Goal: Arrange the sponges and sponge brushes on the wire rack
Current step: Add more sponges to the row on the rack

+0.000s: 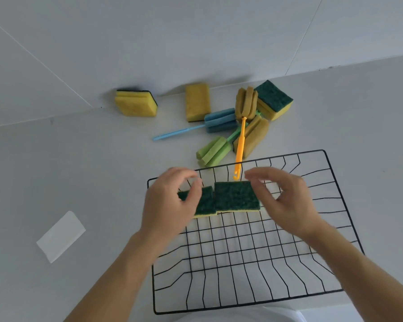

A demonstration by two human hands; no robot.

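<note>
On wire rack (254, 252), two green-topped sponges (236, 196) touching, hands' grip apparently loose, no legible labels.

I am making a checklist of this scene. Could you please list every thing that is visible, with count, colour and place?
Rectangular sponges on rack: two, green scouring pad up, yellow foam below, far-left part of the rack.
Loose rectangular sponges: four, yellow and green, on the far table.
Sponge brushes: three, blue, green, orange-handled, among the loose sponges.
Black wire rack: one, near centre.
White flat rectangular piece: one, left on table.
Grey table: one.
Left hand: over the left sponge.
Right hand: by the right sponge.
</note>
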